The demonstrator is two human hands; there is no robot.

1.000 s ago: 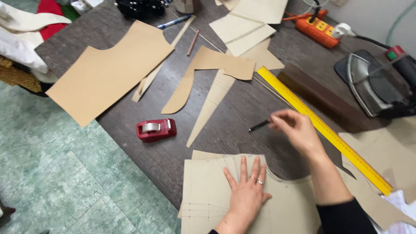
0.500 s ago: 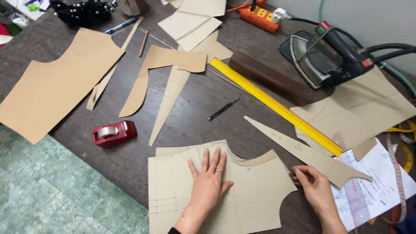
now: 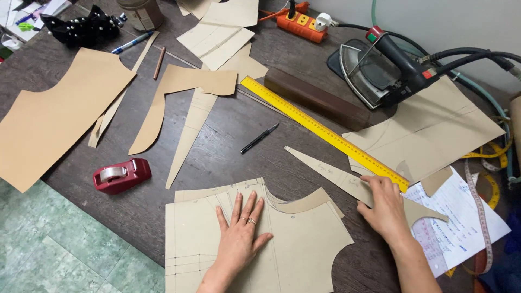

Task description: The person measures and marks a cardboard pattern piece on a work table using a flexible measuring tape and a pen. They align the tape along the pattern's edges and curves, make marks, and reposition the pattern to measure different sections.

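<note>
Paper pattern pieces lie all over the dark counter [image 3: 228, 135]. Left hand [image 3: 241, 230] rests flat, with fingers spread wide, on the large cream pattern sheet [image 3: 304, 244] at the near edge, and it grips nothing. Right hand [image 3: 385, 209] lies on the long pointed pattern piece [image 3: 325, 168], just beside the near end of the yellow ruler [image 3: 320, 127]; the fingers are curved over the card, but I cannot tell if they pinch its edge or only press on it. The pointed piece lies between the ruler and the large sheet, its tip toward the black pen [image 3: 259, 138]. This piece looks like thin card: light, a little stiff, easy to bend or crease at the narrow tip, and smooth enough to slide on the counter. I judge it is best held at the broad end, with a flat palm or a soft pinch. A red tape dispenser [image 3: 120, 174] stands to the left, and an iron [image 3: 380, 70] sits farther back.
</note>
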